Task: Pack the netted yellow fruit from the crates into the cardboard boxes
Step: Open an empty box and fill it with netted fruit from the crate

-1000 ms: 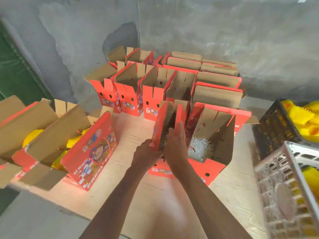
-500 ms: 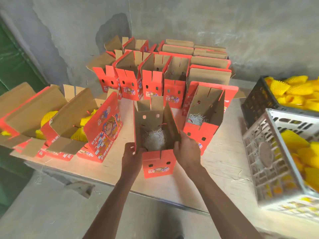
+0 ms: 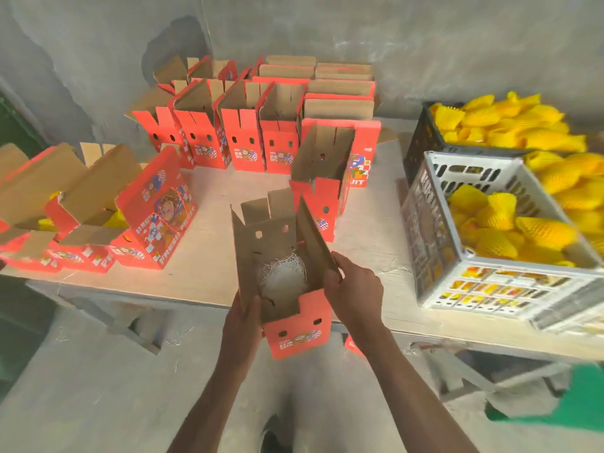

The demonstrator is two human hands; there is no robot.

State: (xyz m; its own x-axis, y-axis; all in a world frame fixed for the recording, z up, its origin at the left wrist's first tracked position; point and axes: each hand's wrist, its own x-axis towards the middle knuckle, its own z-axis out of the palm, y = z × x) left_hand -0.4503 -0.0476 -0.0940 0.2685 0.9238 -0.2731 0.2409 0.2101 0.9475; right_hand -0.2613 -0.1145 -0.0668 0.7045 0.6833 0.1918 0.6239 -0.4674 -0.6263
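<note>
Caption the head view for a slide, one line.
Both hands, left and right, hold an open red box lined with white shreds at the table edge, beside crates of netted fruit.

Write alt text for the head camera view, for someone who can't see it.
A person's left hand and right hand hold an open red cardboard box, with white shredded paper inside, at the table's near edge. More red boxes stand behind, and two crates of netted yellow fruit sit to the right.

A pale wooden table (image 3: 369,223) stands against a grey wall (image 3: 392,34).
</note>
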